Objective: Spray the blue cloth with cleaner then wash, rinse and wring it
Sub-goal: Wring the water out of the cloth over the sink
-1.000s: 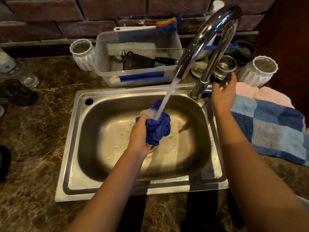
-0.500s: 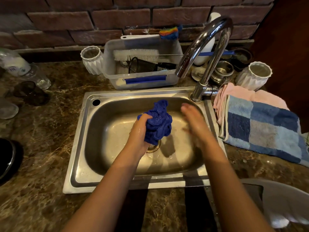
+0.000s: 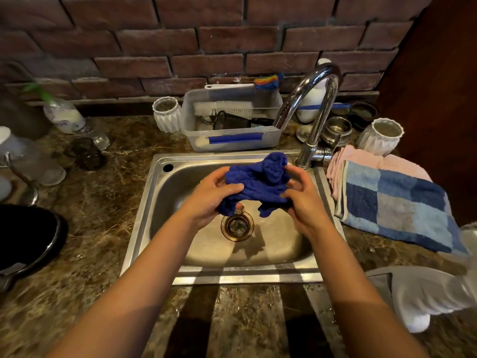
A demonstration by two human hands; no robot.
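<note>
blue cloth (image 3: 260,184) is held bunched above the steel sink (image 3: 144,215), over the drain (image 3: 237,226) | left hand (image 3: 209,200): fingers clamped on cloth's left side | right hand (image 3: 302,200): fingers clamped on its right side | faucet (image 3: 309,104): no water seen

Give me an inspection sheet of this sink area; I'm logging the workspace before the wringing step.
Surface: brown marbled counter around a steel sink; no water runs from the tap.
Job's things: blue cloth, bunched, held over the drain.
Clutter: plastic tub with brush, two white vases, checked towel, steel cups, bottle.
Grippers: left hand and right hand both grip the cloth.
Cables: nothing seen.
Surroundings: brick wall behind.
</note>
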